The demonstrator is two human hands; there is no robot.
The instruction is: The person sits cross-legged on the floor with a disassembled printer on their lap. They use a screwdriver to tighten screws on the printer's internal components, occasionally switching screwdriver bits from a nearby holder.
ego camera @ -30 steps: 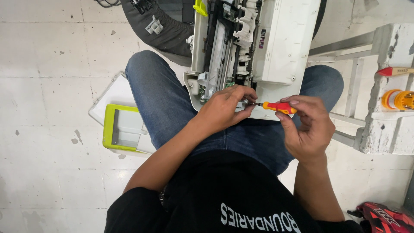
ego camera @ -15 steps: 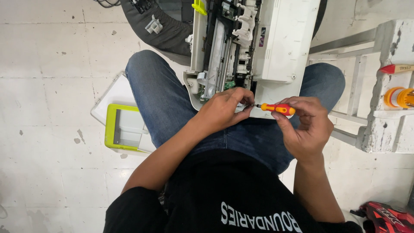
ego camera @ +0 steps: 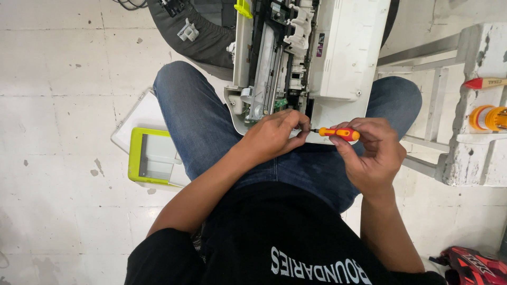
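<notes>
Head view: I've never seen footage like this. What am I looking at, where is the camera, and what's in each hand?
The camera sits on the person's head and looks straight down, so you see their black shirt, jeans-clad legs and both bare hands from above. A white printer with its cover off and inner parts exposed rests across their lap. The right hand holds a small screwdriver with an orange and yellow handle, its tip pointing at the printer's near edge. The left hand rests on that same edge, fingers curled right at the tip. On the pale tiled floor beside the left leg lies a white tray with a lime-green frame. To the right stands a white stool or shelf carrying an orange spool.
</notes>
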